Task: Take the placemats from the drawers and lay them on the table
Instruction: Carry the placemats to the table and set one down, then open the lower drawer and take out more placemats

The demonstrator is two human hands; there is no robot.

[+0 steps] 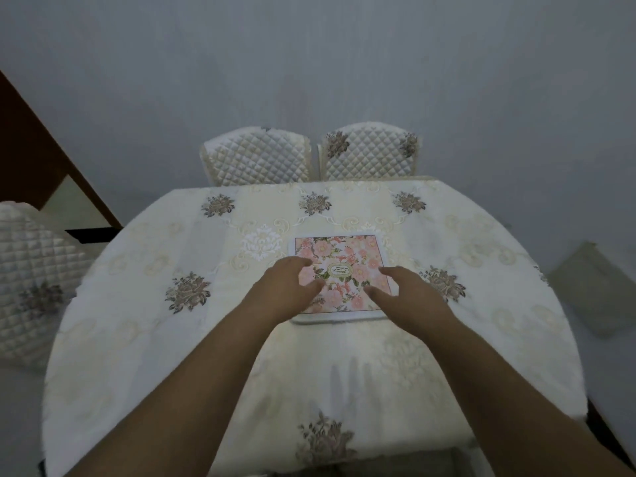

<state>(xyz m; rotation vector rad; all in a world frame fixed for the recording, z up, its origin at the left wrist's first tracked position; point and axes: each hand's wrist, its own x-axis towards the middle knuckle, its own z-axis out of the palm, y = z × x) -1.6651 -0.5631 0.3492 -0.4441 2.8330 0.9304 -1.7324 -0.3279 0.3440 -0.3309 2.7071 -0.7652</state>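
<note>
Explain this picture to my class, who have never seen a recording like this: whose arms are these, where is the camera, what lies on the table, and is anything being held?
There is no machine here. A person wears a wide-angle camera on the head, looking forward and down, so the two bare arms reaching in from below are their own. The left hand and right hand hover at or rest on a pink flowered placemat, fingers relaxed; neither grips it. The placemat lies flat on a table covered with a cream floral cloth. Two quilted chairs stand at the far side, and another at the left edge.
</note>
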